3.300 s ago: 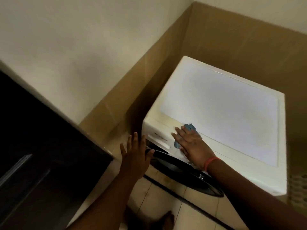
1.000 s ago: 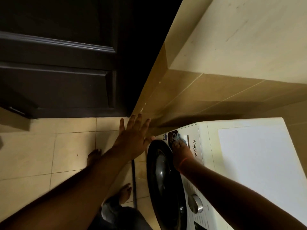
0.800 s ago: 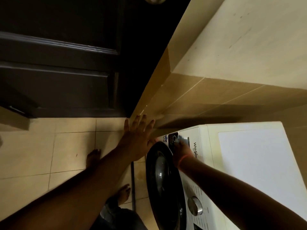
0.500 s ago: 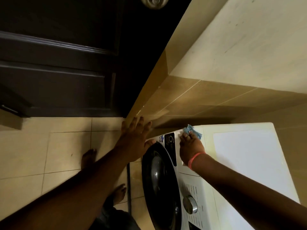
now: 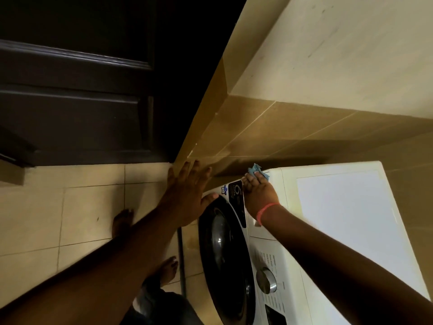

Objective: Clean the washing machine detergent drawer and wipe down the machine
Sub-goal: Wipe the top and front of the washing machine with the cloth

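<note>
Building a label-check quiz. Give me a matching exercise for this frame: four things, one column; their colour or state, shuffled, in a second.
Things:
1. cloth
2. wristband
3. machine door
4. left hand

Colour or state:
A. black, round, on the washing machine front
B. blue, under the right hand at the machine's corner
C. open, fingers spread
D. pink-red, on the right wrist

Pairs: 1-B, 2-D, 3-A, 4-C
</note>
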{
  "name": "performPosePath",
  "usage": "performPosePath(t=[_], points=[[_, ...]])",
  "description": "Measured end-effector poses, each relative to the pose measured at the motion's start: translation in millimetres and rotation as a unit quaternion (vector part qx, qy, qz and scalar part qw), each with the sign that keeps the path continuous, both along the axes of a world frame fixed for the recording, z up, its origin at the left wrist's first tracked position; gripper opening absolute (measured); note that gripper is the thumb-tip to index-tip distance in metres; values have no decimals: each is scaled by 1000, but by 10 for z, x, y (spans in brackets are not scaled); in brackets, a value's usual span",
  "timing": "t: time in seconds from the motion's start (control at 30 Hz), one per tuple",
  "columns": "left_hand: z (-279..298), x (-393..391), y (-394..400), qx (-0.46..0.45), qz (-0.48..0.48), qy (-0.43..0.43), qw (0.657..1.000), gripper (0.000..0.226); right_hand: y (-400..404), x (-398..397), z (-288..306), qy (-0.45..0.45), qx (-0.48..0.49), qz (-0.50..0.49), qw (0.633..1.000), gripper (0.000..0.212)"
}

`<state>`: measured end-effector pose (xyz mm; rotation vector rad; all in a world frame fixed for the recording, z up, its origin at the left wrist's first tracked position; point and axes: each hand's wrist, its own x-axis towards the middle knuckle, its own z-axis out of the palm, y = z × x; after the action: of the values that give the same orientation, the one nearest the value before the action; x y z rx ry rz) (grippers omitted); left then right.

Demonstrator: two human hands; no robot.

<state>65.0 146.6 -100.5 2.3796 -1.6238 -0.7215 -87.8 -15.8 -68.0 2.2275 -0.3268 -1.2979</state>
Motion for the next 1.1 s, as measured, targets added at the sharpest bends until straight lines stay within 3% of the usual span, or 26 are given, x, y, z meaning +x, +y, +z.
performPosePath(t=[0.17,0.4,0.63,0.87,1.1], points=[[-33,43,68,4,20,5,1000,100,-57,-278,338,-57,14,13,998,61],[-42,-33,71,1,12,9,1000,102,-158,159,30,-35,-20,-16,999,60],[-41,19,29,1,29,13,1000,102,107,-401,249,-55,14,25,998,64],[-55,26,67,22,-6,5,1000,110,-220,157,16,-60,-29,8,998,60],[-93,94,129,44,-8,-5,999,113,381,-700,132,-100,-10,7,995,61]])
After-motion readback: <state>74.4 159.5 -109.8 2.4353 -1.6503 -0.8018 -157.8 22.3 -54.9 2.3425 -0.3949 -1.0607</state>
